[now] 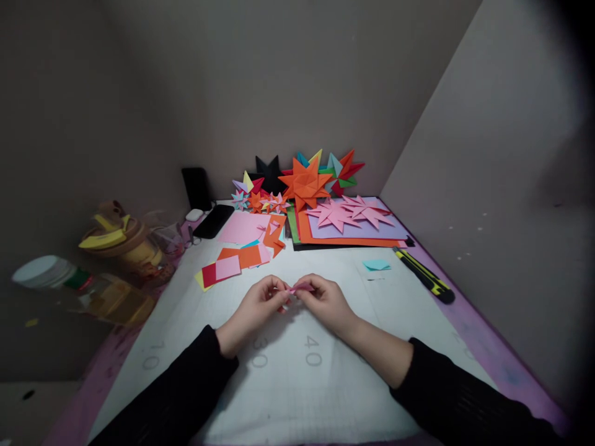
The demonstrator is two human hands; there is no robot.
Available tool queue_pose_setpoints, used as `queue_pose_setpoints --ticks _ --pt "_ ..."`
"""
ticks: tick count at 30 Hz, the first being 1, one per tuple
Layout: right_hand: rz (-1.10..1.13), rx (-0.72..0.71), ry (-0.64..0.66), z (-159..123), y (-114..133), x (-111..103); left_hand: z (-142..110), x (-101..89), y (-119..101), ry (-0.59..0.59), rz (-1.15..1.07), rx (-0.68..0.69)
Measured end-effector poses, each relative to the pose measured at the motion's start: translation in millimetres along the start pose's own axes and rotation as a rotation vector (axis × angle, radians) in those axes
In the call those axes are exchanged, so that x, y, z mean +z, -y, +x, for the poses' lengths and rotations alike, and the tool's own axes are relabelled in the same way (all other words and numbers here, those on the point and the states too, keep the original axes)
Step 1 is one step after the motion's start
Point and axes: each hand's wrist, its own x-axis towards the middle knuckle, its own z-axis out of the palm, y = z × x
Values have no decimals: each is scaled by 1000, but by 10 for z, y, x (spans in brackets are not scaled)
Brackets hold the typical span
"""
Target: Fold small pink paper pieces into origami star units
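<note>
Over the middle of the white mat, both my hands pinch one small folded piece of pink paper. My left hand is closed on its left end between thumb and fingers. From the other side my right hand grips the right part, and a pointed pink edge shows above the thumb. Fingers hide most of the piece. A folded light-blue paper lies apart to the right of my right hand. Left of my hands rest small paper squares, among them a pink square and a red one.
Folded paper stars, including a large orange star, stand along the back wall. Pink stars lie on stacked coloured sheets. A yellow-black utility knife rests at right. Phone, bottle and pot line the left.
</note>
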Motion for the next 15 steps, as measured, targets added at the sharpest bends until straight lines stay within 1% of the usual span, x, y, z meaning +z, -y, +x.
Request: queue_pose_setpoints --ticks 6,9,15 --pt "43 22 17 4 -8 -5 13 -16 4 3 -40 -52" --pt "51 27 19 5 -13 0 17 -18 6 -30 -57 -66" --pt "72 39 17 8 -13 19 20 -2 27 -96 -90 -38"
